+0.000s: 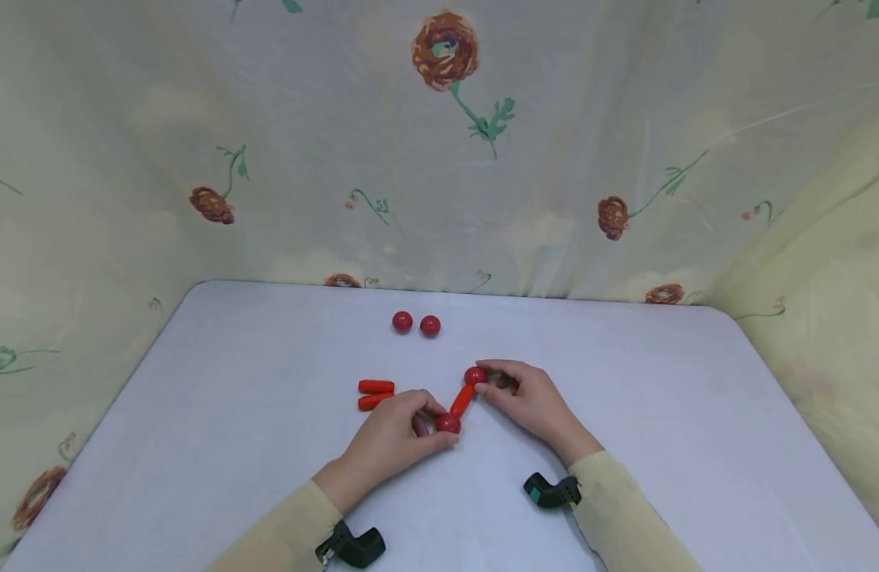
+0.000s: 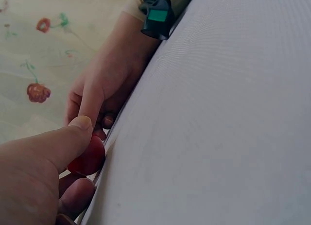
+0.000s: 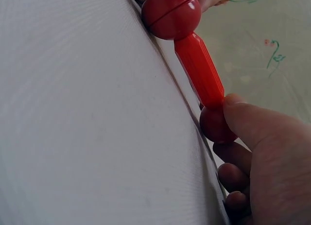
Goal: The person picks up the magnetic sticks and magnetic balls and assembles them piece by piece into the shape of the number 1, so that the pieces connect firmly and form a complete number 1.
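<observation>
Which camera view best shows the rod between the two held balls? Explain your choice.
The right wrist view: the rod appears large there, its faceted sides clear, running from one ball to the other ball. The head view shows its length, but small. The left wrist view shows no clear part of it.

sleeves [image 1: 628, 512]: pale beige | wrist cameras [image 1: 551, 491]: black, angular | right camera's patch [image 2: 158, 15]: green
</observation>
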`<state>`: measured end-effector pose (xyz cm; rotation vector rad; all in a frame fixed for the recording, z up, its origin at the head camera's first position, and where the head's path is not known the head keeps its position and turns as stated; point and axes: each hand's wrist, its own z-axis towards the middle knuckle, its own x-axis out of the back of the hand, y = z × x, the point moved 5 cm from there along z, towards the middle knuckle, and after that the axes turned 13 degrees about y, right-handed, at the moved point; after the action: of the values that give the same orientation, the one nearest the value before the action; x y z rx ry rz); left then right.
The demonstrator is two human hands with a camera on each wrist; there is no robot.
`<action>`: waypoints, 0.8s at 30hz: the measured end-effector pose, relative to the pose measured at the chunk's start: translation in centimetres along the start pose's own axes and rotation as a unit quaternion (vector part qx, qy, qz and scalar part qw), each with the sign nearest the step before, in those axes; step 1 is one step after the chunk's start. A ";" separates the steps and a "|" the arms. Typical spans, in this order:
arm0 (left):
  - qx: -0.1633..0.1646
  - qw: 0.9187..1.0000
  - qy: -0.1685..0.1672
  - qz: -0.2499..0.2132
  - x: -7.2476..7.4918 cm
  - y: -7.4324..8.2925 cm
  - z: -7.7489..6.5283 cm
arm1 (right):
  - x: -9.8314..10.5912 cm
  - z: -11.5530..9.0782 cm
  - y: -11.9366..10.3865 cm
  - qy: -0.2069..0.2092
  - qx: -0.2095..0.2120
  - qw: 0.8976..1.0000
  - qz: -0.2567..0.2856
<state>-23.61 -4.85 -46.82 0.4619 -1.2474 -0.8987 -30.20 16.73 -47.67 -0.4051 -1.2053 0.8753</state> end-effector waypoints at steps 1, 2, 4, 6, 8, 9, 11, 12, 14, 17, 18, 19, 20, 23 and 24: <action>0.000 1.000 0.000 0.000 0.0 0.0 0.0 | 0.0 0.0 0.0 0.000 0.002 1.000 0.000; 0.000 1.000 0.000 0.000 0.0 0.0 0.0 | 0.0 0.0 0.0 0.000 0.002 1.000 -0.002; 0.001 1.000 0.001 0.003 -0.1 0.0 0.0 | 0.0 -0.1 0.0 -0.001 0.002 1.000 -0.007; 0.002 1.000 0.000 0.005 -0.1 0.0 0.0 | 0.0 -0.1 -0.1 -0.003 0.002 1.000 -0.009; 0.003 1.000 0.000 0.010 -0.1 0.0 -0.1 | 0.1 -0.1 -0.2 -0.004 0.001 1.000 -0.010; 0.004 1.000 0.000 0.013 -0.1 0.0 -0.1 | 0.1 -0.2 -0.3 -0.004 0.001 1.000 -0.010; 0.004 1.000 0.000 0.015 -0.1 0.0 -0.1 | 0.1 -0.2 -0.4 -0.003 0.001 1.000 -0.010; 0.003 1.000 0.000 0.016 -0.1 0.0 -0.1 | 0.2 -0.2 -0.4 -0.002 0.001 1.000 -0.009; 0.002 1.000 0.001 0.015 -0.1 0.0 -0.1 | 0.2 -0.2 -0.3 0.000 0.002 1.000 -0.010; 0.000 1.000 0.002 0.011 -0.1 0.0 -0.1 | 0.2 -0.1 -0.1 0.003 0.000 1.000 -0.014; 0.000 1.000 0.003 0.010 -0.1 0.0 -0.1 | 0.2 -0.1 -0.1 0.004 -0.002 1.000 -0.017; 0.000 1.000 0.003 0.009 -0.1 0.0 -0.1 | 0.2 -0.1 -0.1 0.004 -0.004 1.000 -0.020; 0.002 1.000 0.003 0.010 -0.1 0.0 0.0 | 0.2 0.0 0.0 0.005 -0.005 1.000 -0.021; 0.008 1.000 0.002 0.010 0.0 -0.1 -0.1 | 0.2 0.1 0.0 0.007 -0.009 1.000 -0.020; 0.010 1.000 0.000 0.011 0.1 -0.2 -0.1 | 0.1 0.1 0.0 0.009 -0.009 1.000 -0.018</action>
<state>-23.57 -5.02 -46.92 0.4640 -1.2599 -0.8680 -30.27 16.80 -47.59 -0.4038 -1.2026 0.8281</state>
